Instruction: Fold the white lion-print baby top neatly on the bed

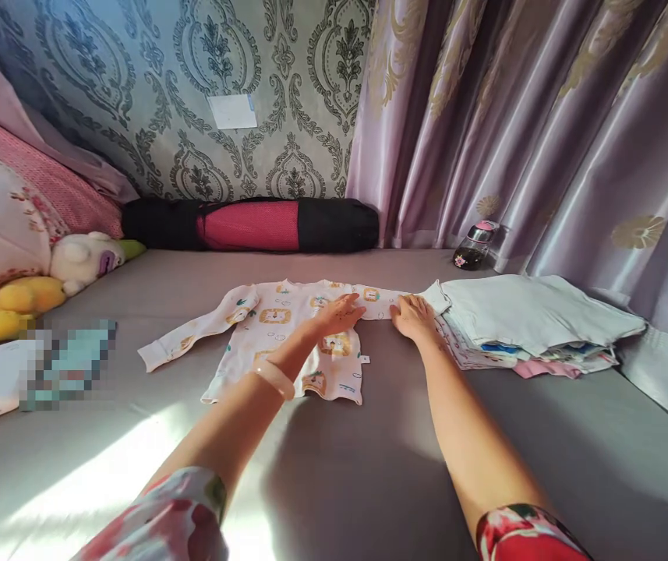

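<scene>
Lion-print long-sleeved shirt (pixel 275 331) lies mid-bed on the grey sheet (pixel 362 483), spread out, body and sleeves unfolded; sleeve at view's left slants outward, cuff on the sheet; hem slightly rippled; left hand (pixel 338 313), bangle (pixel 273 379) on its wrist, is palm down over the shoulder area, fingers extended, gripping nothing; other sleeve runs straight out to right hand (pixel 415 315), fingers bent over its cuff end, can't tell if pinching or only pressing; just beside, clothes stack (pixel 544 319) appears folded, pale garment on top; my read: laying-out mostly done, folding not begun, shirt not on the pile.
</scene>
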The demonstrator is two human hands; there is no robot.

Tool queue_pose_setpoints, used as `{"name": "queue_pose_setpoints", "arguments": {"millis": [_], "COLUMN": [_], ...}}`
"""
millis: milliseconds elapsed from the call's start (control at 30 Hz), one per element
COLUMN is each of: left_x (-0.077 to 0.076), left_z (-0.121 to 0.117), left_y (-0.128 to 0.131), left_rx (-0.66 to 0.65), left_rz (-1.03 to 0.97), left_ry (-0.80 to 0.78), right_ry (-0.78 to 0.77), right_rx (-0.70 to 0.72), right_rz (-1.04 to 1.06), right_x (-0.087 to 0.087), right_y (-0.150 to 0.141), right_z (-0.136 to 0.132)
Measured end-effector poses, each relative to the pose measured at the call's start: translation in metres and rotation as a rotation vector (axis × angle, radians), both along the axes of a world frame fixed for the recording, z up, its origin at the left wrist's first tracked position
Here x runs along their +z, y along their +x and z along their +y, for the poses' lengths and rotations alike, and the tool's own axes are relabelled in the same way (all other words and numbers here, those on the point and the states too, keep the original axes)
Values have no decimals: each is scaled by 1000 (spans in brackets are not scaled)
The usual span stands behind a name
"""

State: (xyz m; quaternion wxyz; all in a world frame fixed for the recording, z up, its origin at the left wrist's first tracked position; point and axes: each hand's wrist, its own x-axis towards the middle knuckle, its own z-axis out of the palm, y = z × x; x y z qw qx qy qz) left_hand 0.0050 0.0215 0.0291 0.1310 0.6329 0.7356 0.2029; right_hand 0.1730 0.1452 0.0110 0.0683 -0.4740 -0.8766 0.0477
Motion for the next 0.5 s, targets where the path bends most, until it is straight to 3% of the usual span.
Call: {"name": "queue_pose_setpoints", "arguments": {"millis": [133,267,367,500], "left_x": [14,16,12,13], "left_z": [-57,-108,-129,-140], "left_y": [27,55,69,78], "left_rx": [-91,-159,-141,-106], "left_rz": [111,151,140,138], "left_ry": [72,65,30,-8], "right_ry": [3,-92,-103,-58], "right_rx": [179,401,503,534], "right_rz": [146,198,160,117], "right_x": [11,23,26,21], "right_y": [-8,-22,-28,-30], "right_z": [-7,-24,-37,-43]}}
